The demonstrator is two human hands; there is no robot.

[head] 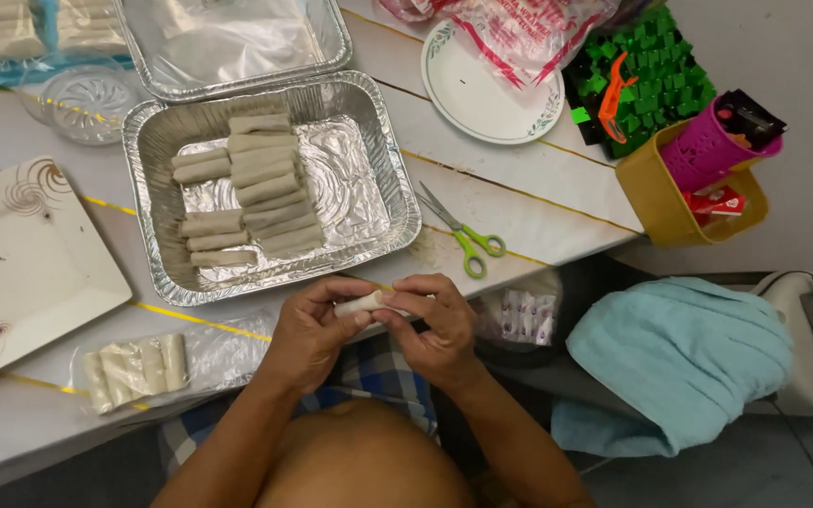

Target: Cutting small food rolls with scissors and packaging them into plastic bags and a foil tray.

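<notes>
Both hands are meeting at the near edge of the table (pixel 538 188), just below the foil tray (pixel 388 188). The left hand (pixel 310 331) is curling closed around one end of a pale roll (pixel 361 303), thumb on top and fingers folded beneath, while the right hand (pixel 437 325) is pinching the other end with its fingertips bent in tight; the roll is lying crosswise between them, off the table and over the person's lap. In the tray, more rolls (pixel 265 188) are lying side by side in two rough columns on crumpled foil. The tray's lid (pixel 228 38) is sitting just behind it. To the left, a rectangular white plate (pixel 21 254) is resting on the table, and near the front edge a clear bag (pixel 152 367) is holding a few wrapped rolls. Green-handled scissors (pixel 463 235) are lying just right of the tray, with a round plate (pixel 482 94) further back. A yellow box (pixel 670 207) holding a pink cup (pixel 708 150) is sitting at the table's right end, and a light blue cloth (pixel 679 357) is lying lower down on the right.
</notes>
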